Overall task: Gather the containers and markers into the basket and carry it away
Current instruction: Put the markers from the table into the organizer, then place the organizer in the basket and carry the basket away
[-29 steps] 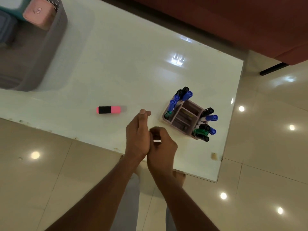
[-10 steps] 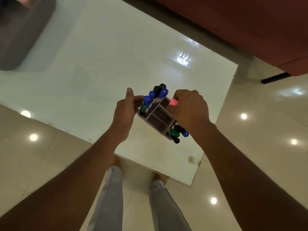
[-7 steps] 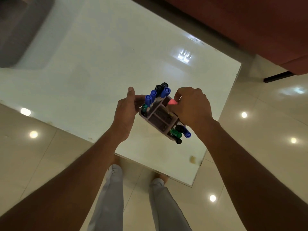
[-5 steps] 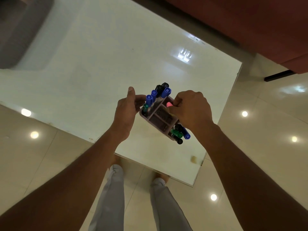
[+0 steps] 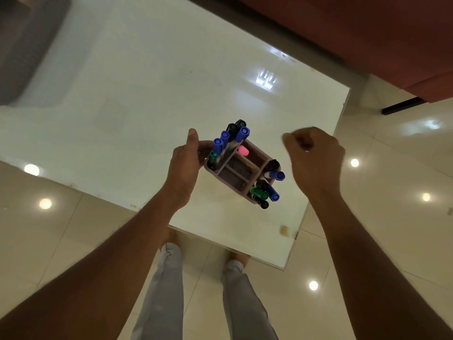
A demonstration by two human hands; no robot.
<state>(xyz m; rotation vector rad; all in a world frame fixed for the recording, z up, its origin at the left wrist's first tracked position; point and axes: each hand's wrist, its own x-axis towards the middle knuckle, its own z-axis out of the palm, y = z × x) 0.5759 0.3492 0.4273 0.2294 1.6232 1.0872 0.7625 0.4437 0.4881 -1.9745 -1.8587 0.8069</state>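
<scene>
A mauve marker holder (image 5: 235,177) stands near the white table's (image 5: 137,94) right front corner. Blue, black and green markers (image 5: 235,133) stick out of its left and right ends. A pink highlighter (image 5: 243,150) stands in its far middle compartment. My left hand (image 5: 186,165) rests against the holder's left end, fingers straight and thumb touching the side by the blue markers. My right hand (image 5: 313,158) hovers just right of the holder, fingers curled, holding nothing. The grey basket (image 5: 27,45) sits at the table's far left, blurred and partly cut off.
A dark red sofa (image 5: 367,33) runs along the far side of the table, with a black leg (image 5: 402,106) on the tiled floor at right. My legs stand at the table's near edge. A small tan scrap (image 5: 284,229) lies by the front right corner.
The pink highlighter went from the table into the holder. My right hand let go of it and pulled away to the right. My left hand stays against the holder.
</scene>
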